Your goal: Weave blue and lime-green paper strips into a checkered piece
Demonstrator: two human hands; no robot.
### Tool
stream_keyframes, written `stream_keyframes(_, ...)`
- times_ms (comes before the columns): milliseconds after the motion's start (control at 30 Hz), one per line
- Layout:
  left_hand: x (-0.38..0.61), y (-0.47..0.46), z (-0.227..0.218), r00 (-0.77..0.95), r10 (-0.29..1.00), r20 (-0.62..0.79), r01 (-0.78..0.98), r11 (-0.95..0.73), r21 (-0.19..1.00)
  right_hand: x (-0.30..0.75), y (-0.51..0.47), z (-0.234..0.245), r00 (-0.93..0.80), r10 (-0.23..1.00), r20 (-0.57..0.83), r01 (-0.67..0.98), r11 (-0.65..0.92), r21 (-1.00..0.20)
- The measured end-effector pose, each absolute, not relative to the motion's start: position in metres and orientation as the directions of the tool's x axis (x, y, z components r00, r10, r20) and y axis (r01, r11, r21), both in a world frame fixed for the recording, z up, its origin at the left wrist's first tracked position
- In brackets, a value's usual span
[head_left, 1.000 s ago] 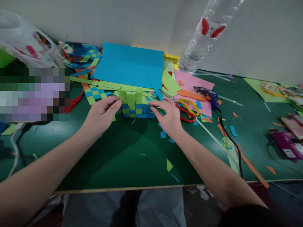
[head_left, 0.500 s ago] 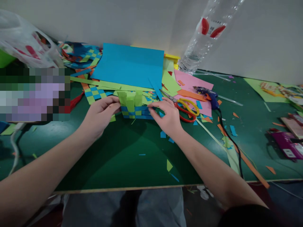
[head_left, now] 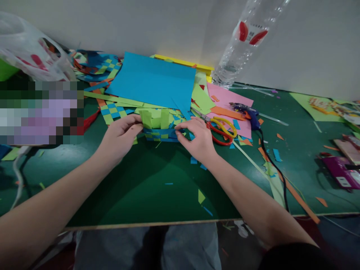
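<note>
Between my hands stands a small piece of woven paper (head_left: 153,137) in green and blue, with green strips (head_left: 164,119) sticking up from its top. My left hand (head_left: 119,137) pinches its left end between thumb and fingers. On the other side, my right hand (head_left: 198,138) has thumb and forefinger pressed together on the right part of a blue paper strip (head_left: 165,132). That strip runs across the front of the weave. Scissors (head_left: 225,130) with yellow and red handles lie just beyond my right hand, partly behind it.
A blue paper sheet (head_left: 153,80) lies behind the weave. To the right are pink paper (head_left: 225,95), a blue glue gun (head_left: 251,116) with a black cord, and a purple power block (head_left: 341,170). A plastic bottle (head_left: 239,48) leans at the back. Paper scraps litter the green table (head_left: 132,202).
The middle green strip, upright in front before, now sits lower behind the blue strip, which crosses it. The blue sheet has tipped slightly, its right side lower. Both hands have barely moved.
</note>
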State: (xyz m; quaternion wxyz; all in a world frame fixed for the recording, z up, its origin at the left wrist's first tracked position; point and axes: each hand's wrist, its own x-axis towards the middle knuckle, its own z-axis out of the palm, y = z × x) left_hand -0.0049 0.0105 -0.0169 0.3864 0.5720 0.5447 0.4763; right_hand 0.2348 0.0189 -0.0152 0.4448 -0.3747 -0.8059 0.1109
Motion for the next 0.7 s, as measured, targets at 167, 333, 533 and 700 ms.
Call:
stream_keyframes(167, -0.001, 0.009, -0.013, 0.037, 0.997, 0.062, 0.039, -0.063, 0.997, 0.235, 0.020, -0.017, -0.324, 0.709, 0.626, 0.520, 0.686, -0.509)
stream_keyframes(333, 0.002, 0.003, -0.005, 0.126, 0.987, 0.104, 0.200, -0.128, 0.971, 0.235, 0.022, -0.020, -0.335, 0.673, 0.659, 0.493, 0.722, -0.486)
stream_keyframes(533, 0.006, 0.000, 0.003, 0.077, 0.987, 0.138, 0.462, -0.158, 0.873, 0.235, 0.021, -0.018, -0.411, 0.657, 0.633, 0.468, 0.747, -0.472)
stream_keyframes(700, 0.005, 0.001, 0.005, 0.061, 0.979, 0.194, 0.479, -0.199, 0.855, 0.234, 0.018, -0.016, -0.457, 0.633, 0.625, 0.408, 0.773, -0.485)
